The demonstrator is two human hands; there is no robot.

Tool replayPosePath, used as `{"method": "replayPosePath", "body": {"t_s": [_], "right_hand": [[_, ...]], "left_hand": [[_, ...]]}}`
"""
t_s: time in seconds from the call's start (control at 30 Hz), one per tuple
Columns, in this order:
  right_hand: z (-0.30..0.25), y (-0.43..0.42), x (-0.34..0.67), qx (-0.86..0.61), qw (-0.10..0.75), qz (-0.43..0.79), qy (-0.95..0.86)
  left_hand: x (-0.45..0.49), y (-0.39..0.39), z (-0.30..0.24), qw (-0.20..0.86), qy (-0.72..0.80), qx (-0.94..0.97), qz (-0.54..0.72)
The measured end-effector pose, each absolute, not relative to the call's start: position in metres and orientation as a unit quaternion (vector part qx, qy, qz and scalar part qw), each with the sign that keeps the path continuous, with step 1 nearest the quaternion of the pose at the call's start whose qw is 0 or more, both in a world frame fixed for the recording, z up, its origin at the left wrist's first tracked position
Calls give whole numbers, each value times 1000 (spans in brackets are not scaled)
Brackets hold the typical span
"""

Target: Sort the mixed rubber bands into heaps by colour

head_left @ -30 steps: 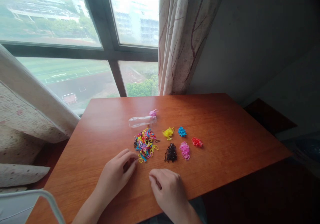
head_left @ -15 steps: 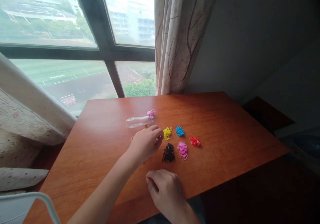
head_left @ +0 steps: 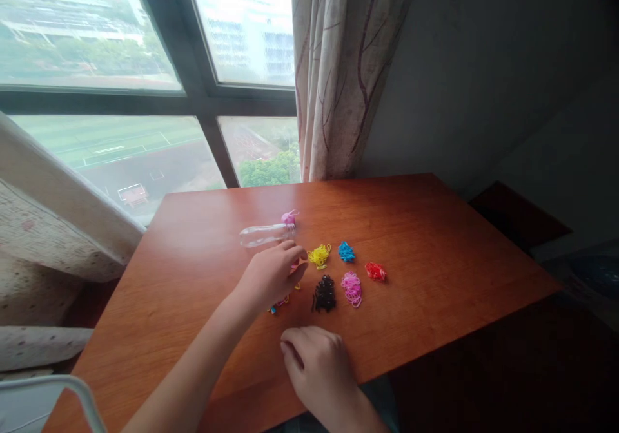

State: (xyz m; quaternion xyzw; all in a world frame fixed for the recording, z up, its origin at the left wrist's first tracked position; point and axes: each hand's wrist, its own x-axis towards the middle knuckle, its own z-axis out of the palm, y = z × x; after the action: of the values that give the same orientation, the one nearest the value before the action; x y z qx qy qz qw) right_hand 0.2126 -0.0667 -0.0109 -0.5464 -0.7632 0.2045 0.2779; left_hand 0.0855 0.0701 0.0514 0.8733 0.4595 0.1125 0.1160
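Note:
My left hand hovers over a mixed group of small rubber bands, its thumb and fingers apart, with nothing visible held. The hand hides most of that group. Just right of its fingertips lies a pile of yellow rubber bands. My right hand rests near the table's front edge, fingers curled and thumb against them; whatever they may hold is hidden. Beyond it sit piles of black rubber bands and pink rubber bands. Blue rubber bands and red rubber bands lie farther right.
A clear plastic bottle lies on its side behind my left hand, with a pink piece at its neck end. The wooden table stands against a window with curtains. A white curved bar is at lower left.
My left hand has moved slightly left, away from the yellow pile, and its thumb and fingers have parted. More of the mixed bands shows beneath it. The right hand stays nearly still.

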Motion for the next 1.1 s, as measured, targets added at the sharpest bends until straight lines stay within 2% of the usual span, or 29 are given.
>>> {"method": "replayPosePath", "body": {"t_s": [0.2, 0.37, 0.63, 1.1], "right_hand": [[-4, -62, 209, -575, 243, 196, -756], [2, -51, 204, -602, 201, 170, -754], [11, -36, 195, -626, 168, 112, -754], [15, -25, 191, -661, 131, 95, -733]], "left_hand": [[34, 32, 42, 200, 506, 805, 238], [19, 1, 18, 247, 530, 755, 297], [19, -8, 0, 218, 537, 781, 234], [22, -7, 3, 205, 541, 783, 227]]}}
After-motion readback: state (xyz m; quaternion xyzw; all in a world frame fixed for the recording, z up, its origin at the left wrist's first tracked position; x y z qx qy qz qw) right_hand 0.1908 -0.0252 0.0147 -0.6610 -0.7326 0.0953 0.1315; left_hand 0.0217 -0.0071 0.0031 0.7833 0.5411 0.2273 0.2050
